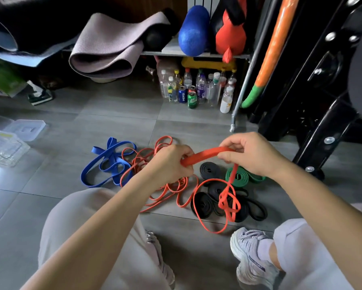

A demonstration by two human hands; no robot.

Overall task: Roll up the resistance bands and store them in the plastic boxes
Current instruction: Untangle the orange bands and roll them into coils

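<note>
A red band is held taut between the left hand and right hand, fingers closed on it, probably to flatten it for rolling; its tail hangs to the floor. The boxes lie far left.

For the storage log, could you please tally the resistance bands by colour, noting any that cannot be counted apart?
Blue resistance band, loose on the floor: 1
Green resistance band, rolled: 1
Black rolled bands: at least 3; the overlapping coils blur the count
Orange bands: at least 2, one stretched between the left hand and right hand; the floor tangle cannot be separated
Total: at least 7
</note>
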